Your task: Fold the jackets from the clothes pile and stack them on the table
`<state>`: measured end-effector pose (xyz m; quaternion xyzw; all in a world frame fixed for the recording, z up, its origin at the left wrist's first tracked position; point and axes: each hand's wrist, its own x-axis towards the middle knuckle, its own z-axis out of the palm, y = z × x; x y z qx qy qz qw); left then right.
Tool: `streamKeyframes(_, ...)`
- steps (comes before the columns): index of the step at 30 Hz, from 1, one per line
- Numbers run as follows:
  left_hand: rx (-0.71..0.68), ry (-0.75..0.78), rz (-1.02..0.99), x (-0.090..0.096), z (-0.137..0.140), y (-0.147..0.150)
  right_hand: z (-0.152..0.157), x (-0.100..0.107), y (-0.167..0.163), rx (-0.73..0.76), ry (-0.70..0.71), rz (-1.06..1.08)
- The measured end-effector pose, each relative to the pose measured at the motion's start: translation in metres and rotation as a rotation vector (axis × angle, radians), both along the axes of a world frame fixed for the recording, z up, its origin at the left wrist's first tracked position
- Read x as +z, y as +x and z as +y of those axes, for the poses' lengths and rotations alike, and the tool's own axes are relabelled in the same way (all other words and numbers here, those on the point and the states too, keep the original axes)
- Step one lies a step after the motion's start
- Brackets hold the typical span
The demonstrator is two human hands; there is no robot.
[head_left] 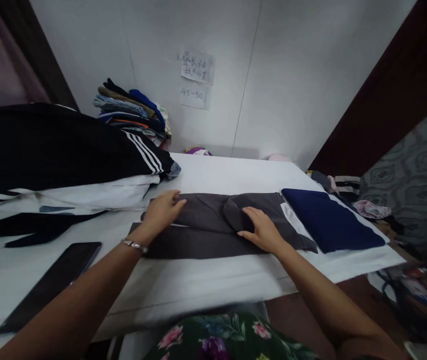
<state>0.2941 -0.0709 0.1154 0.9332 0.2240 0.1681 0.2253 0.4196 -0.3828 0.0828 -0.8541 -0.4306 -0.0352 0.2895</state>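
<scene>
Gray cloth (206, 245) lies in front of you on the white table (232, 175), close to the middle. It is spread wide from left to right, and a long fold runs along it. Near your right hand (264, 231), part of it is bunched into a round bump.

Your left hand (161, 212) is at the left end of the cloth. Its thumb and fingers are apart and a bit bent. I cannot tell if they touch the cloth. A shiny bracelet (134, 245) is on that wrist. Your right hand is over the right part, by the bump. Its thumb and fingers are apart too, and no cloth is pinched between them.

Just beside the right end lies a blue cloth (329, 222), folded flat. On your left is a big black cloth (48, 145) with white stripes, on top of white cloth (123, 192). A dark phone (50, 287) lies near your left arm. A tall pile of clothes (131, 112) sits at the back left. Two papers (197, 67) with writing hang on the wall (296, 80).
</scene>
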Motion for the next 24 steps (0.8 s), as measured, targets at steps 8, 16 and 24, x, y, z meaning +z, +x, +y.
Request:
streamKeyframes(8,-0.332,-0.783,0.102,-0.018,-0.084,0.049,-0.002,0.011,0.037,-0.280,0.627,0.527)
streamKeyframes(16,-0.271,-1.124,0.175,-0.022,-0.111,0.090,-0.016,0.024,0.053,-0.402,0.907,0.811)
streamKeyframes(24,-0.297,-1.366,0.171,-0.026,-0.125,0.102,-0.019,0.027,0.053,-0.380,0.901,0.702)
